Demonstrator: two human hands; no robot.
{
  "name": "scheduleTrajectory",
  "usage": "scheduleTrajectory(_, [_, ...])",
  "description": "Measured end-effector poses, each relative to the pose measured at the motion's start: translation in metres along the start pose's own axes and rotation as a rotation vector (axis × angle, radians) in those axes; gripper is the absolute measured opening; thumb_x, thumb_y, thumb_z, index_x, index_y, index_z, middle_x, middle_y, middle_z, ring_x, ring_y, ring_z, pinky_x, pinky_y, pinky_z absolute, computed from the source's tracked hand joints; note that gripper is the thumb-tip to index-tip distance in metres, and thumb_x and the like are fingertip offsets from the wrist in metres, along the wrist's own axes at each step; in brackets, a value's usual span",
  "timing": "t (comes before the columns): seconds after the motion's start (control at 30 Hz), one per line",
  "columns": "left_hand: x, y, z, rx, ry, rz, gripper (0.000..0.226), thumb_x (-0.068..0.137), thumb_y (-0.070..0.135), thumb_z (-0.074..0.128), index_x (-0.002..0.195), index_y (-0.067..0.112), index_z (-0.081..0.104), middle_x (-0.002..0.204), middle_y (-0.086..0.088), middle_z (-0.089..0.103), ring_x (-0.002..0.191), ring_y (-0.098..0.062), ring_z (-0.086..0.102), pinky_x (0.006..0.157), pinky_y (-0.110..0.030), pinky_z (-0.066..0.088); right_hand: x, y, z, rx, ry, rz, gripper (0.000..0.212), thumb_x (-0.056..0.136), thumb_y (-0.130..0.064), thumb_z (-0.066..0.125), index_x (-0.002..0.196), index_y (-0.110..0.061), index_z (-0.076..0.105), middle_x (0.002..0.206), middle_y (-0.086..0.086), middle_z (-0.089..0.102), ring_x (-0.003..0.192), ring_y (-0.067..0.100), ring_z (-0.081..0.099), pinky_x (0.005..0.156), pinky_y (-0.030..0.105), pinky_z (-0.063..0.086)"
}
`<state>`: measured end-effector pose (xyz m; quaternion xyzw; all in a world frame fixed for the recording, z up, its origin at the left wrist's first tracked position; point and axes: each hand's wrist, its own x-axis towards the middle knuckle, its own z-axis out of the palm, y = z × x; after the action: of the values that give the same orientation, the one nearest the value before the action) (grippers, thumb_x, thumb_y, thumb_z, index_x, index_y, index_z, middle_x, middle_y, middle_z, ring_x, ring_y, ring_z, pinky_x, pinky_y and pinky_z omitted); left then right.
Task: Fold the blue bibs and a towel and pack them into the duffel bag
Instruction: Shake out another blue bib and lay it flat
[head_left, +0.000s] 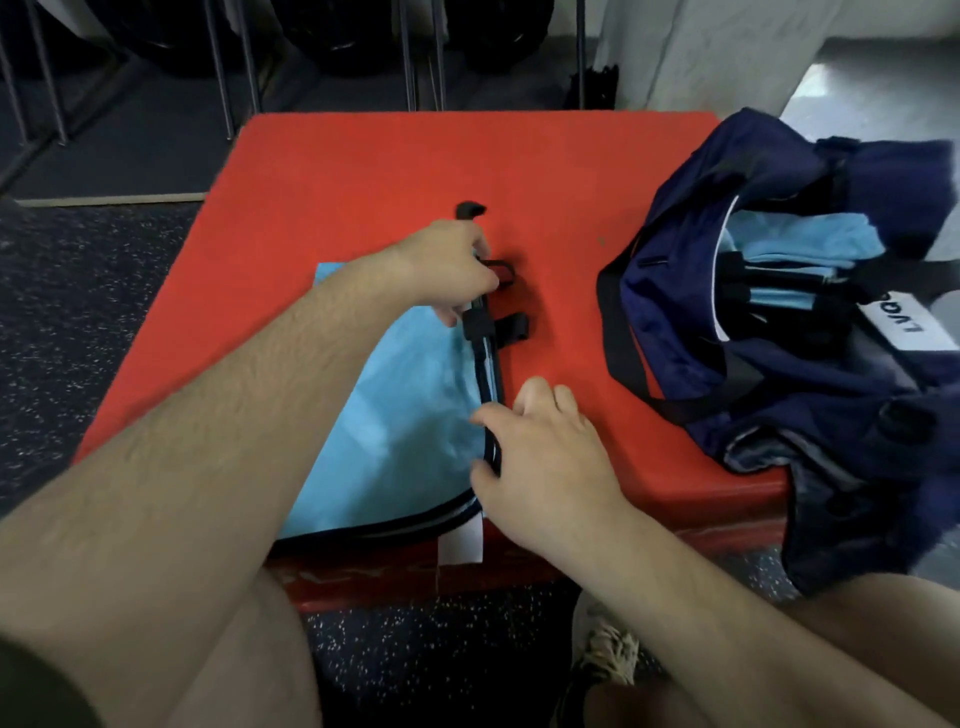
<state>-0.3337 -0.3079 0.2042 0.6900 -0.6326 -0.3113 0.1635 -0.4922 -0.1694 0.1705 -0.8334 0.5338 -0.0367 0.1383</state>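
Here the blue bib (395, 426) lay on the red mat (389, 166); left hand (457, 267) and right hand (540, 457) both had their grip pinched on its black-trimmed edge. Risk: loose straps (511, 325) might spoil the fold, or snag at the duffel bag (779, 338) opening.

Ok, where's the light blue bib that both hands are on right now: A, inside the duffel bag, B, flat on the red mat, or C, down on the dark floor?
B: the light blue bib lies flat on the red mat, left of the duffel bag.
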Motion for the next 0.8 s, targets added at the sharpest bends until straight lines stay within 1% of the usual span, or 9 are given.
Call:
scheduleTrajectory(0.13, [-0.002,0.009,0.003,-0.330,0.086,0.145,0.026,0.097,0.015,0.058,0.123,0.014,0.057,0.120,-0.011,0.060,0.085,-0.021,0.073,0.060,-0.028,0.059,0.005,-0.006,-0.001,-0.043,-0.092,0.008,0.048,0.091,-0.036,0.052,0.138,-0.027,0.047,0.122,0.004,0.045,0.118,0.027,0.041,0.095,0.039,0.038])
scheduleTrajectory(0.23, [-0.004,-0.002,0.000,-0.123,0.219,0.246,0.024,0.098,0.019,0.056,0.121,0.018,0.060,0.118,0.001,0.053,0.085,-0.010,0.061,0.064,-0.013,0.044,0.010,-0.014,-0.003,-0.097,-0.165,0.038,0.048,0.093,-0.037,0.051,0.137,-0.019,0.044,0.127,0.008,0.050,0.119,0.030,0.046,0.096,0.042,0.037])
scheduleTrajectory(0.33, [-0.009,-0.029,-0.001,0.046,0.233,0.216,0.025,0.098,0.020,0.054,0.122,0.018,0.059,0.117,0.002,0.049,0.090,-0.014,0.053,0.074,-0.016,0.034,0.016,-0.023,-0.003,-0.165,-0.150,0.071,0.042,0.094,-0.040,0.051,0.127,-0.013,0.048,0.122,0.008,0.057,0.114,0.029,0.053,0.084,0.040,0.035])
scheduleTrajectory(0.43, [-0.019,-0.064,-0.001,0.183,0.289,0.147,0.028,0.098,0.019,0.052,0.124,0.014,0.059,0.128,-0.006,0.053,0.112,-0.024,0.056,0.088,-0.021,0.036,0.025,-0.032,-0.002,-0.241,-0.122,0.068,0.038,0.097,-0.041,0.048,0.120,-0.012,0.051,0.117,0.007,0.060,0.110,0.027,0.053,0.077,0.038,0.027])
scheduleTrajectory(0.5, [-0.024,-0.087,-0.002,0.273,0.340,0.115,0.028,0.096,0.021,0.051,0.122,0.014,0.060,0.130,-0.010,0.056,0.121,-0.029,0.053,0.100,-0.034,0.041,0.033,-0.039,-0.003,-0.286,-0.103,0.051,0.036,0.097,-0.042,0.047,0.117,-0.013,0.053,0.117,0.007,0.059,0.112,0.028,0.050,0.077,0.038,0.027])
scheduleTrajectory(0.57, [-0.028,-0.103,-0.003,0.346,0.345,0.092,0.029,0.096,0.024,0.051,0.121,0.014,0.060,0.130,-0.010,0.056,0.122,-0.034,0.051,0.101,-0.043,0.043,0.044,-0.044,0.000,-0.313,-0.052,0.036,0.036,0.096,-0.041,0.048,0.119,-0.013,0.053,0.119,0.008,0.057,0.115,0.029,0.047,0.081,0.040,0.031])
scheduleTrajectory(0.67, [-0.029,-0.119,-0.003,0.381,0.323,0.094,0.033,0.098,0.028,0.049,0.128,0.015,0.056,0.140,-0.008,0.051,0.131,-0.033,0.045,0.106,-0.046,0.039,0.068,-0.049,0.011,-0.322,0.145,-0.040,0.032,0.087,-0.033,0.059,0.113,-0.013,0.059,0.113,0.009,0.057,0.112,0.032,0.048,0.087,0.040,0.038])
scheduleTrajectory(0.73, [-0.027,-0.124,-0.003,0.377,0.310,0.098,0.041,0.101,0.031,0.045,0.139,0.015,0.049,0.153,-0.007,0.040,0.143,-0.031,0.033,0.115,-0.047,0.030,0.087,-0.047,0.019,-0.298,0.271,-0.088,0.028,0.073,-0.025,0.069,0.098,-0.012,0.064,0.100,0.010,0.058,0.101,0.033,0.053,0.078,0.040,0.042])
scheduleTrajectory(0.8, [-0.026,-0.127,-0.001,0.418,0.284,0.094,0.050,0.102,0.032,0.041,0.149,0.017,0.038,0.160,-0.004,0.031,0.150,-0.031,0.021,0.122,-0.044,0.017,0.109,-0.043,0.024,-0.263,0.278,-0.151,0.029,0.071,-0.021,0.066,0.098,-0.011,0.063,0.103,0.011,0.058,0.102,0.034,0.054,0.081,0.042,0.044])
